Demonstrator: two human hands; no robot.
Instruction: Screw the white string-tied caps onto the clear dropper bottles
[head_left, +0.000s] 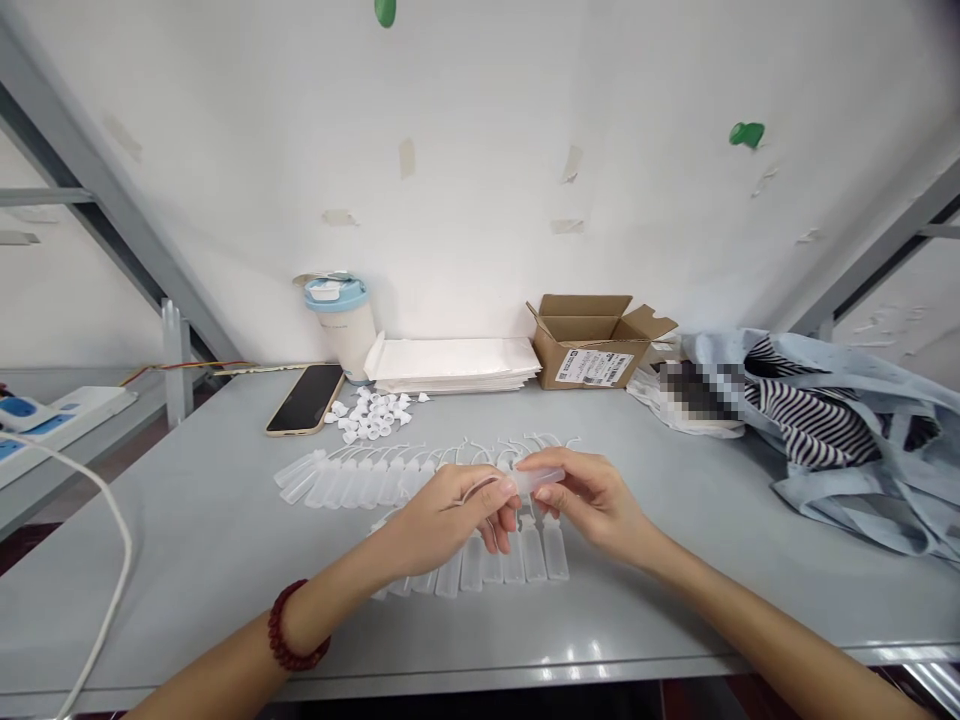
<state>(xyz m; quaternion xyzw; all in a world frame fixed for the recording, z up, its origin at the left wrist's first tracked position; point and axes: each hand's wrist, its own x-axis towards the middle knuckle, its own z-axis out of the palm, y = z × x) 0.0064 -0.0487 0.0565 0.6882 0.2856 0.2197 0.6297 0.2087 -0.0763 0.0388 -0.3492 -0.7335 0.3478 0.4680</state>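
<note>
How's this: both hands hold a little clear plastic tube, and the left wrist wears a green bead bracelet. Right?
Nearly. In the head view the bead bracelet is dark red, not green. The left hand and right hand do hold the little clear plastic tube.

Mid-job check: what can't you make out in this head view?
Head view:
small clear bottle, pinched between left hand and right hand: fingers cover its ends, cap state unclear.
near row of bottles: partly under the left hand.
label on the cardboard box: too small to read.
patch by the striped cloth: blurred.
</note>
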